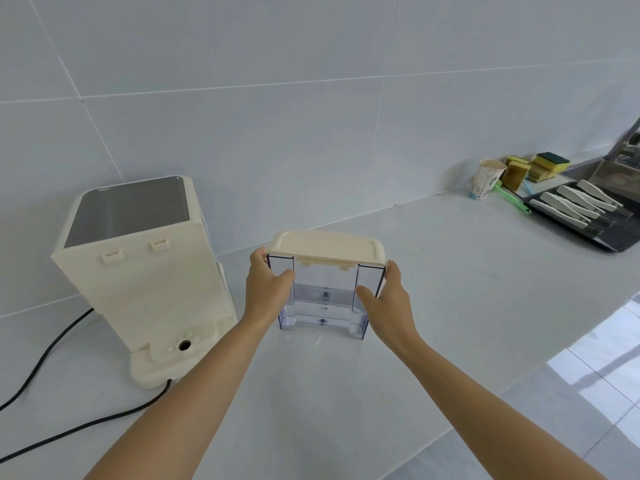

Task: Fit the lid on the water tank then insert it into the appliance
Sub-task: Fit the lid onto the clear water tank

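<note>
water tank (323,299) stands upright on the counter (450,289), centre of view, just right of the appliance (145,268) w/ a gap between. clear plastic, looks empty. cream lid (327,247) sits on top of it, covering the whole mouth; looks level, but whether its front tabs have clicked home i can't tell.

left hand (266,289) clasps the tank's left wall, thumb on the front face, other fingers wrapped round the side & out of sight. right hand (384,296) mirrors it on the right wall, thumb forward, rest hidden behind. both hands closed on the tank just under the lid rim. prob. that grip is to steady the body & keep the lid square, and it's also the natural hold for lifting the thing across to the appliance.

appliance has its back toward the camera: two small hooks up high, a round port low down on the base step. likely that's where the tank docks, hooks catching the lid edge, port meeting the tank's valve. black power cord (52,348) trails off left from the base.

hard to see: tank's far side, its underside, appliance front. far right, a paper cup (486,180), sponges (535,168) and a dark tray (588,216) of white-handled utensils, partly cut by the frame edge; well apart from the work.
</note>
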